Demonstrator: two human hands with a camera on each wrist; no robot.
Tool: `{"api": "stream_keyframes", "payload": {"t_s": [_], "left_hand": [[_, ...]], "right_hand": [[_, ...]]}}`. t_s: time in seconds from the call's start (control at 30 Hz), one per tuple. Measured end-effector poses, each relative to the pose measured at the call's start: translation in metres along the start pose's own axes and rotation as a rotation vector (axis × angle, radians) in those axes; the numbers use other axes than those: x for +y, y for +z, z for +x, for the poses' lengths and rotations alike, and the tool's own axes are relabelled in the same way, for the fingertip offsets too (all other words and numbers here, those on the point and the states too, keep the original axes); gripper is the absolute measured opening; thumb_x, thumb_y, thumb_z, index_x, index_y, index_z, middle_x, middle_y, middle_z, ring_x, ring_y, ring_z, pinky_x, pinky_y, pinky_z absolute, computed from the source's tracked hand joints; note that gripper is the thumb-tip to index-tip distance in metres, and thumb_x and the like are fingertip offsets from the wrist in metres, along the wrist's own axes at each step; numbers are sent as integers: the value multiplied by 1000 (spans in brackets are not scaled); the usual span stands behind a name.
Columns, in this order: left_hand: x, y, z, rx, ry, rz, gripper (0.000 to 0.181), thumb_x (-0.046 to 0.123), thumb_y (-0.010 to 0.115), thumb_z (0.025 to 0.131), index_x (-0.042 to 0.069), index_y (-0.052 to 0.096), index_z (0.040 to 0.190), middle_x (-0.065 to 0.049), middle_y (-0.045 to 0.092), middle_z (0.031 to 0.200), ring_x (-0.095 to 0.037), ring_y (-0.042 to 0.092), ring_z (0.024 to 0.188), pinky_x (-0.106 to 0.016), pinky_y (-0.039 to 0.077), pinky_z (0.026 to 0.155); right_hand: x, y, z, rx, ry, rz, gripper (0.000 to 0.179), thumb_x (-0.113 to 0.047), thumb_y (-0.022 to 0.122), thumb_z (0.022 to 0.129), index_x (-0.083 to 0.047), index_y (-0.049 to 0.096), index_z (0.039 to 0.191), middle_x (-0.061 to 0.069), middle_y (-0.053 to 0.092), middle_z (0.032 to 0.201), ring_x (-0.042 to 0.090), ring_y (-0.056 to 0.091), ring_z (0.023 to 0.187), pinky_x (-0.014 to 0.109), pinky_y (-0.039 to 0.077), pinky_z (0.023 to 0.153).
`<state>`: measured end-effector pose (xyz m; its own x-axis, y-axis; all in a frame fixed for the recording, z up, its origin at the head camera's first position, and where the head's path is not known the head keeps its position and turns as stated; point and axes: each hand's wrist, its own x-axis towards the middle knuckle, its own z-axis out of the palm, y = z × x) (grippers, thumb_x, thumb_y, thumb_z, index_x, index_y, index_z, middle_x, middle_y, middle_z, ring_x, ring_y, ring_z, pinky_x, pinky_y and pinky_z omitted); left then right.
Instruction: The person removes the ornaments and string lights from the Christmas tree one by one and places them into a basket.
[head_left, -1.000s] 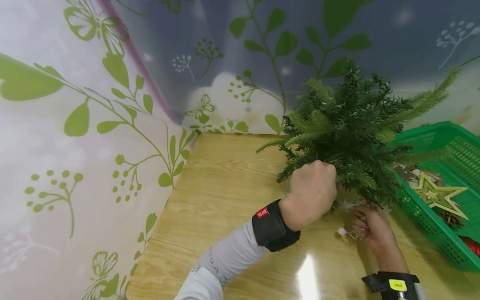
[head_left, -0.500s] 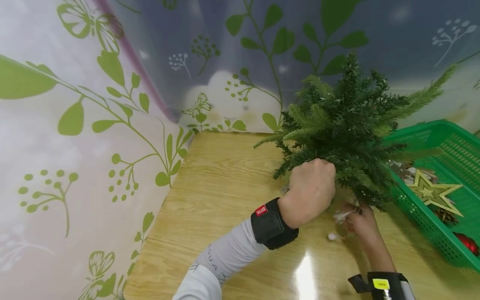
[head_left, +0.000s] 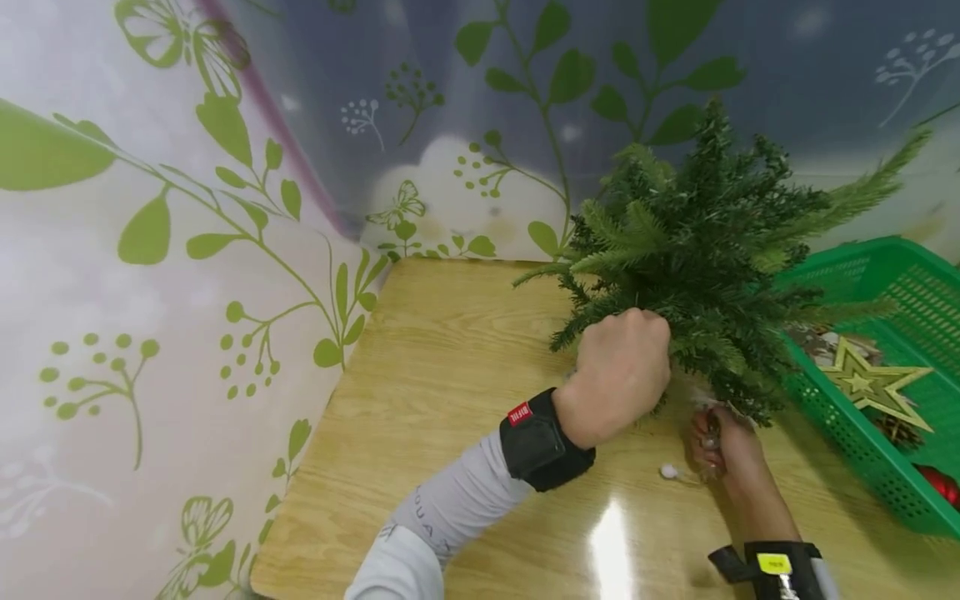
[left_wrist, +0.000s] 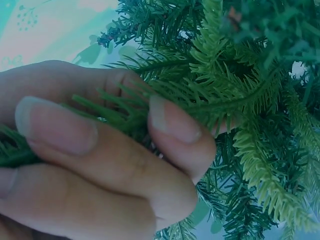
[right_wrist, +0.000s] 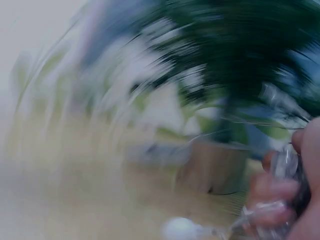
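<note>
A small artificial Christmas tree (head_left: 705,233) stands at the right of the head view, its pot (right_wrist: 217,167) blurred in the right wrist view. My left hand (head_left: 618,375) is at the tree's front; the left wrist view shows its fingers curled round a green branch (left_wrist: 230,106). Below the branches, my right hand (head_left: 738,454) holds bunched string lights (right_wrist: 286,162) with clear bulb covers. One round white bulb (head_left: 668,472) hangs out to the left of that hand. A thin wire runs from the right hand toward the tree. The palm hides part of the bunch.
Right of the tree is a green plastic basket (head_left: 855,450). In it lie a gold star (head_left: 862,385), a pine cone (head_left: 900,432) and a red ball (head_left: 937,485). A patterned wall meets the back edge of the wooden table (head_left: 420,375).
My right hand, with the string lights, moved left under the branches, then turned so its curled fingers show again. The white bulb shifted slightly left. My left hand stays at the branch.
</note>
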<state>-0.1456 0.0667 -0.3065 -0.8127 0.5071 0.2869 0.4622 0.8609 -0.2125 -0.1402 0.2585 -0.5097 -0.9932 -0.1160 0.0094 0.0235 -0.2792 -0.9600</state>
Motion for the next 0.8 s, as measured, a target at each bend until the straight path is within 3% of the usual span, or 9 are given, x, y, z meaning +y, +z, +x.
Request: {"api": "stream_keyframes", "payload": {"t_s": [0.03, 0.1, 0.17, 0.23, 0.3, 0.4, 0.57, 0.67, 0.8], "left_hand": [[0, 0, 0, -1, 3, -10, 33, 23, 54, 98, 24, 51, 66, 7, 31, 54, -3, 33, 41, -19, 20, 39], [-1, -1, 1, -5, 7, -20, 32, 23, 54, 98, 24, 51, 66, 8, 30, 54, -2, 34, 41, -18, 20, 39], [-1, -1, 0, -7, 9, -29, 31, 23, 54, 98, 24, 52, 67, 8, 29, 54, -2, 35, 41, -18, 21, 38], [-1, -1, 1, -22, 6, -43, 31, 23, 54, 98, 23, 51, 67, 7, 28, 54, -2, 34, 41, -18, 20, 39], [-2, -2, 1, -37, 2, -49, 29, 24, 54, 98, 23, 53, 69, 8, 32, 54, -2, 37, 41, -18, 22, 38], [-1, -3, 3, -68, -11, -57, 25, 26, 55, 98, 22, 57, 73, 8, 41, 56, -3, 45, 44, -17, 28, 38], [-2, -4, 4, -95, -19, -68, 20, 29, 58, 96, 21, 62, 78, 8, 51, 60, -4, 52, 48, -18, 35, 38], [-4, -5, 4, -104, -22, -91, 20, 29, 60, 95, 21, 62, 77, 7, 54, 62, -5, 53, 49, -19, 36, 38], [-5, -4, 5, -104, -29, -93, 18, 28, 59, 95, 20, 64, 79, 7, 56, 64, -5, 54, 50, -18, 37, 39]], "right_hand": [[2, -5, 0, -99, 15, 341, 47, -30, 23, 108, -5, 50, 80, -2, 36, 63, 10, 12, 47, 26, 12, 47], [7, -14, -2, -320, 19, 866, 42, -20, 19, 109, -1, 48, 85, -1, 29, 67, 11, 8, 51, 27, 9, 51], [12, -20, -4, -457, 8, 1197, 40, -17, 18, 108, 4, 47, 88, 1, 24, 69, 12, 10, 52, 25, 11, 55], [15, -22, -5, -485, -29, 1383, 41, -19, 18, 107, 5, 46, 90, 4, 22, 71, 14, 15, 52, 27, 13, 56], [17, -20, -6, -448, -70, 1500, 39, -24, 21, 107, 4, 43, 90, 9, 30, 74, 15, 16, 54, 28, 12, 58], [19, -14, -6, -365, -66, 1605, 40, -31, 27, 107, 2, 42, 89, 10, 35, 77, 13, 14, 53, 27, 11, 58], [15, -3, 1, -199, 81, 1622, 50, -40, 27, 106, -1, 39, 77, 7, 29, 66, 9, 8, 54, 27, 8, 59], [12, 2, 8, -182, 154, 1676, 55, -45, 21, 105, -10, 31, 64, -5, 19, 63, 9, 8, 55, 28, 9, 61], [12, 7, 15, -151, 254, 1699, 54, -49, 19, 104, -17, 23, 61, -12, 15, 66, 7, 8, 56, 26, 9, 61]]}}
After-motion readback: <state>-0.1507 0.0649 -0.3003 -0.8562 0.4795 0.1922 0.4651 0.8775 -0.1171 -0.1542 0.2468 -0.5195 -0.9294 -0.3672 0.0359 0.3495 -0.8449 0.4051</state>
